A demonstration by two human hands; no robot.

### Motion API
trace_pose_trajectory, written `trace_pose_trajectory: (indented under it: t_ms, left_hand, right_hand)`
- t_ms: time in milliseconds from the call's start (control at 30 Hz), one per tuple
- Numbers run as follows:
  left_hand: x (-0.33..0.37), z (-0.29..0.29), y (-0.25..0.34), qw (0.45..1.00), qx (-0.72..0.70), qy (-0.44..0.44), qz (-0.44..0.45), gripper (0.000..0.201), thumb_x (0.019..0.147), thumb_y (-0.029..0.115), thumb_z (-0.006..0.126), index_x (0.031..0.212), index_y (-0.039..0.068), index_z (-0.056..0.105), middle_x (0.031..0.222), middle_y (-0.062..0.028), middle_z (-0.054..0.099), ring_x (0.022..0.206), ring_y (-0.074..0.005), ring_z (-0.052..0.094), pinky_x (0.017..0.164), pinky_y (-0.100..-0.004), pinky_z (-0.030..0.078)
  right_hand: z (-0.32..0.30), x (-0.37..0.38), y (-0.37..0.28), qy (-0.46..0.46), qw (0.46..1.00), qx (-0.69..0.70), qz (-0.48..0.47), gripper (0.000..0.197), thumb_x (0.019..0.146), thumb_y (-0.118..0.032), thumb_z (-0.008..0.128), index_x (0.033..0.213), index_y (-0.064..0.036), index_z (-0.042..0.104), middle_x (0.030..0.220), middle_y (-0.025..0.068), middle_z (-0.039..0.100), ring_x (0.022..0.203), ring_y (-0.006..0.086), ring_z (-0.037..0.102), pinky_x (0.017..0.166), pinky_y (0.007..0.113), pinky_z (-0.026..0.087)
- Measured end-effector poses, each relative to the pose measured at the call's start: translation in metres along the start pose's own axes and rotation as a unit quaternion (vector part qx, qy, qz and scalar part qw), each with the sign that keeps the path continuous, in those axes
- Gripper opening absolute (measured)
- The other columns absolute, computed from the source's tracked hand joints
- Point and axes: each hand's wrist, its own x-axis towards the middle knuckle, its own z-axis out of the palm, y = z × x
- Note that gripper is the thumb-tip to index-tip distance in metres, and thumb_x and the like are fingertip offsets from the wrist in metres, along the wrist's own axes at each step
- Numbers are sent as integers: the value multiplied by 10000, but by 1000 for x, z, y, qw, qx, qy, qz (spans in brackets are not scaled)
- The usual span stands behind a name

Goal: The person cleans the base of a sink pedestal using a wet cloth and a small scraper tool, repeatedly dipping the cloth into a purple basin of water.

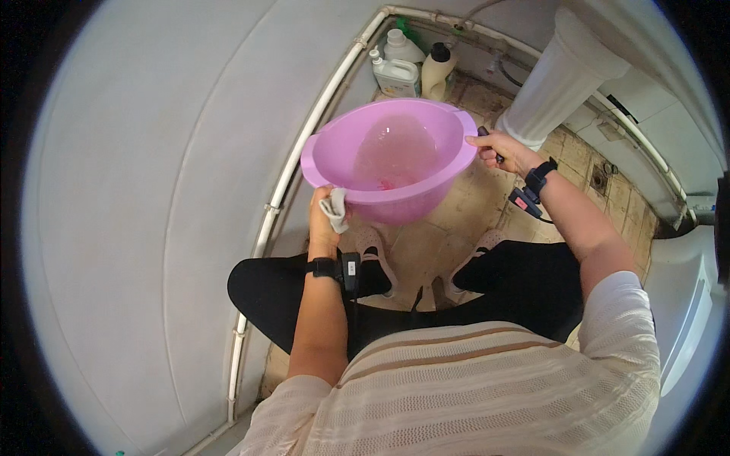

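Note:
A pink plastic basin [449,178] is held in front of me above the floor, with cloudy water and a small red patch in its bottom. My left hand [322,220] is closed on its near-left rim, and a whitish cloth [334,209] is bunched in the same hand. At the right end of the rim, my right hand [508,150] is closed with the thumb over the edge. A slim dark object [499,158] shows in that hand's fingers; its kind is unclear. Part of the fingers is hidden under the rim.
Behind the basin stand a white jug [397,77], another white bottle [401,47] and a cream bottle with a black cap [436,74]. A white pedestal [544,91] rises at the far right. A white pipe [268,220] runs along the left wall. A floor drain [599,181] lies right.

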Motion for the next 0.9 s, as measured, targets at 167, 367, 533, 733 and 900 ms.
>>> trace_pose_trajectory:
  t_ms: [167,367,533,733,900]
  left_hand:
    - [40,-8,-32,982,148,85,-77,231,816,265,458,865,47,519,680,-74,532,494,-167,502,391,-278,400]
    - [49,-25,-56,964,175,98,-177,262,843,286,450,975,69,516,768,-70,560,580,-164,535,432,-271,422]
    - [56,-35,-70,936,249,114,-221,315,840,301,452,1000,42,535,779,-82,574,575,-173,542,449,-279,426]
    - [67,-29,-83,825,476,147,-265,408,799,338,525,981,-24,574,850,-118,595,688,-205,562,581,-321,443]
    - [88,-17,-85,697,670,105,-233,513,777,429,512,1031,-11,580,1032,-186,586,888,-334,580,764,-374,439]
  right_hand:
    - [-21,26,34,56,996,-15,-72,224,790,-197,638,767,-76,452,525,-47,364,404,42,300,362,207,195]
    - [-28,38,60,86,994,-13,-68,220,789,-196,637,807,-64,462,569,-25,402,433,51,312,368,210,227]
    - [-43,38,75,126,976,-176,-10,322,782,-278,636,959,-43,506,591,-6,484,388,56,323,348,206,255]
    - [-67,12,55,138,947,-291,16,319,800,-309,598,919,-23,521,638,65,602,357,53,353,324,210,274]
    - [-80,-45,-4,44,909,-409,71,295,775,-285,619,895,-36,517,611,34,610,351,32,343,327,199,266]
